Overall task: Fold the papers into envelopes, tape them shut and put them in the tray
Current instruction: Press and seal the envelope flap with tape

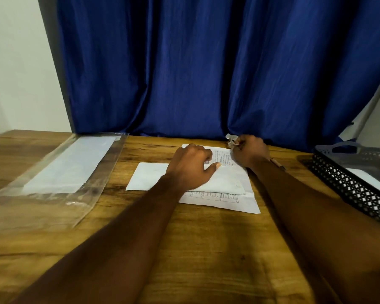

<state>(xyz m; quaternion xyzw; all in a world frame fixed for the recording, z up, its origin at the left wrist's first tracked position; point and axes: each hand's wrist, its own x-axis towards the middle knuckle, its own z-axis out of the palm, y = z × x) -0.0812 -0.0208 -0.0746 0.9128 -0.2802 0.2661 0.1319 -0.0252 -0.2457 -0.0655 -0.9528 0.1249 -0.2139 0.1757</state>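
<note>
A folded white paper (149, 177) lies in the middle of the wooden table, on top of a printed sheet (235, 202). My left hand (191, 167) presses down on the folded paper, fingers bent and thumb stretched to the right. My right hand (249, 153) is closed at the sheet's far right corner, pinching a small clear piece that looks like tape (230, 138). The black mesh tray (347, 189) stands at the right edge, holding white paper.
A clear plastic sleeve (59, 172) with white sheets inside lies on the left of the table. A dark blue curtain (206, 73) hangs right behind the table's far edge. Bare wood (195, 249) spreads between my forearms toward the near side.
</note>
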